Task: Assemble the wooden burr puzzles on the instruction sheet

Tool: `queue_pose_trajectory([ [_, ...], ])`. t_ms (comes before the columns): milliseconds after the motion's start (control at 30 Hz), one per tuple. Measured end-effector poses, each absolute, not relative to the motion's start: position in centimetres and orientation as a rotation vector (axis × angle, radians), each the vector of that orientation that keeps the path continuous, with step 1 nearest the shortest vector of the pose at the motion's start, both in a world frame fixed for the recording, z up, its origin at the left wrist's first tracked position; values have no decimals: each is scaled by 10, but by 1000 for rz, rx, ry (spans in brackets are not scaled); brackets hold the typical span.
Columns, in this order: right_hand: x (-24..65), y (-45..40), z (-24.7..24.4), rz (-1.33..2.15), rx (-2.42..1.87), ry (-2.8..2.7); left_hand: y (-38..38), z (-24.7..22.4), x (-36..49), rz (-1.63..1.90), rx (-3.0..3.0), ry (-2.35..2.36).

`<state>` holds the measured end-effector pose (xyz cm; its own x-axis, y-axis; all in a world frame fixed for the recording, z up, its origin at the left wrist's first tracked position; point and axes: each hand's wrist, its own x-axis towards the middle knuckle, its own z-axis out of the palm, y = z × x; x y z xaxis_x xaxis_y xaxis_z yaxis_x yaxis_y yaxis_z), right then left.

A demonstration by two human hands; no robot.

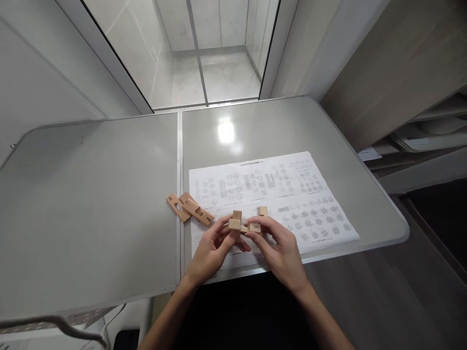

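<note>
Nearest, over the printed sheet (288, 194): left hand (211, 249) closed around two wooden blocks (234, 224), right hand (285, 247) pinching an end block (254, 227); whether fully joined, cannot tell. Probably light, stiff, smooth, hard to break; best taken by outer ends, joints kept free. Just beyond right hand, a small block (262, 211). To left, overlapping numbered slats (190, 207), across sheet's left edge. Far around, grey table (120, 194).

Head-worn view, facing forward, down over table (120, 194)
</note>
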<state>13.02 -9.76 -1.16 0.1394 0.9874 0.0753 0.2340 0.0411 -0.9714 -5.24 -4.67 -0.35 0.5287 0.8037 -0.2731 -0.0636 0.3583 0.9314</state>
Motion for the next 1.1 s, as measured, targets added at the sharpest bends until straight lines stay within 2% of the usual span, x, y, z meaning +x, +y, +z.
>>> queue_pose_trajectory([
  [367,123,-104,-24,807,-1481,-1311,-51,-10,-54,705,1050,802],
  [667,130,-103,-13,679,-1448,-1467,-53,-14,-53,688,1178,830],
  [1100,132,-105,-7,748,-1498,-1430,-53,-13,-57,660,1259,773],
])
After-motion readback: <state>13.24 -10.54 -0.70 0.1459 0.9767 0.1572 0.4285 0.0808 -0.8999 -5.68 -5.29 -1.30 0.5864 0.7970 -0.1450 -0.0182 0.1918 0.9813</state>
